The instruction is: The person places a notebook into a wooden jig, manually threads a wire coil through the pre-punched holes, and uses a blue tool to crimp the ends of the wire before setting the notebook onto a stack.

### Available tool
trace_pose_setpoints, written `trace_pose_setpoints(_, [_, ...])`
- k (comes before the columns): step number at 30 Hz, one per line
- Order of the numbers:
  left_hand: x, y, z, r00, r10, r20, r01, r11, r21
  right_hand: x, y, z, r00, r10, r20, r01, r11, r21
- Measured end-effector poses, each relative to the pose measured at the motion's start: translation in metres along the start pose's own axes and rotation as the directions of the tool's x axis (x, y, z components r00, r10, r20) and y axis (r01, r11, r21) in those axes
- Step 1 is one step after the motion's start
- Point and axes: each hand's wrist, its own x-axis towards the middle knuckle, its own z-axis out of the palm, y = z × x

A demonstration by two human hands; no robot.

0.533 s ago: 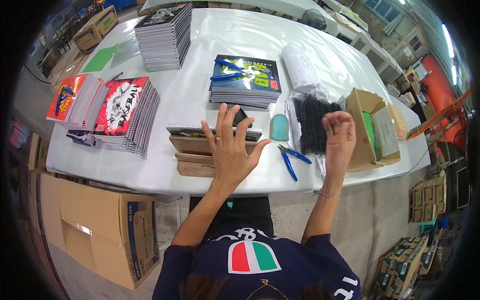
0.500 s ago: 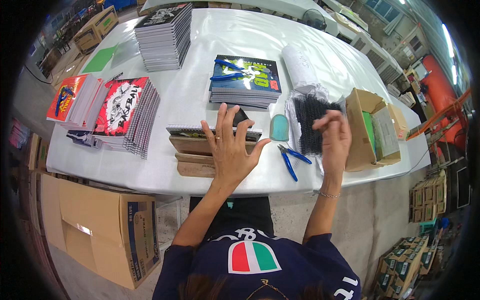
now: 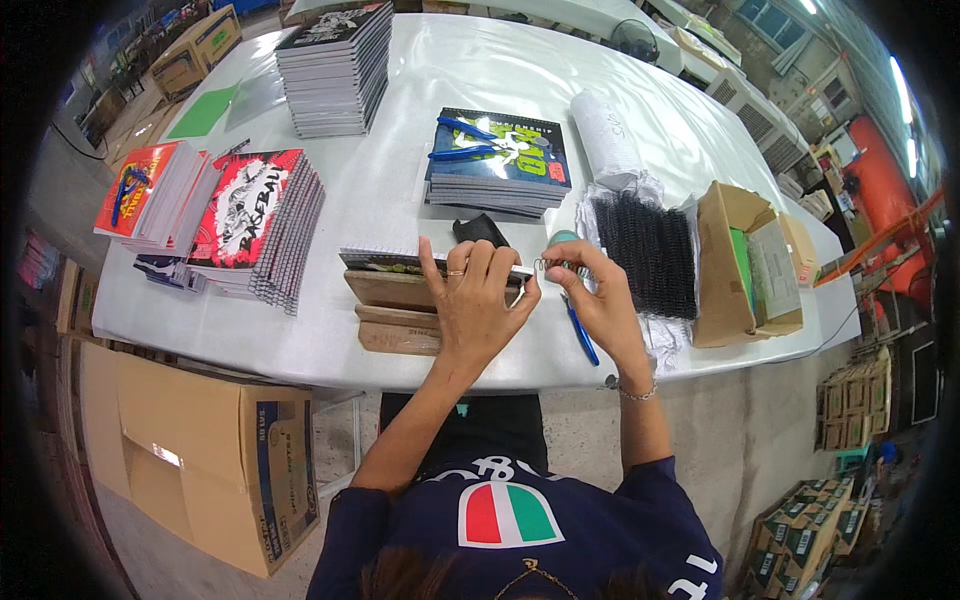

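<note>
My left hand (image 3: 473, 312) grips the right end of an upright notebook (image 3: 372, 260), which stands spine up against a wooden stand (image 3: 398, 332). Its fingers lie over the top edge. At that same end my right hand (image 3: 608, 308) pinches a dark spiral coil (image 3: 546, 267), whose tip reaches the notebook's corner. Partly behind the right hand are a teal piece (image 3: 563, 239) and blue-handled cutting pliers (image 3: 581, 337). A black curved piece (image 3: 480, 229) rests just beyond the notebook.
Black coils (image 3: 642, 255) lie heaped on white wrapping, left of an open cardboard box (image 3: 722, 300). Beyond my hands is a notebook stack (image 3: 500, 195) topped with blue pliers (image 3: 462, 152). More stacks of spiral notebooks (image 3: 245, 220) stand left. A large carton (image 3: 190, 450) sits below the table's left side.
My right hand has come left and down from the coil heap to the notebook's right end, now with a coil. My left hand's spread fingers have drawn together on the notebook.
</note>
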Motion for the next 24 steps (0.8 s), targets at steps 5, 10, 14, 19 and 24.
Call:
trace_pose_setpoints(5, [-0.003,0.000,0.000,1.000,0.015,-0.018,-0.015,1.000,-0.026,-0.001,0.001,0.003,0.986,-0.164,-0.039,0.161,0.984,-0.072])
trace_pose_setpoints(10, [-0.022,-0.007,0.009,0.991,0.062,-0.120,-0.065,0.998,-0.016,-0.007,-0.006,-0.001,0.979,-0.178,0.094,0.195,0.954,-0.227])
trace_pose_setpoints(14, [-0.035,-0.013,0.015,0.982,0.090,-0.169,-0.093,0.996,-0.008,-0.015,-0.013,-0.003,0.972,-0.179,0.153,0.221,0.918,-0.329])
trace_pose_setpoints(19, [-0.032,-0.012,0.012,0.979,0.106,-0.177,-0.105,0.994,0.017,-0.024,-0.018,-0.002,0.970,-0.186,0.157,0.233,0.897,-0.375])
trace_pose_setpoints(24, [-0.014,-0.010,-0.002,0.991,0.118,-0.062,-0.116,0.993,0.034,-0.022,-0.007,0.007,0.977,-0.203,0.070,0.214,0.906,-0.366])
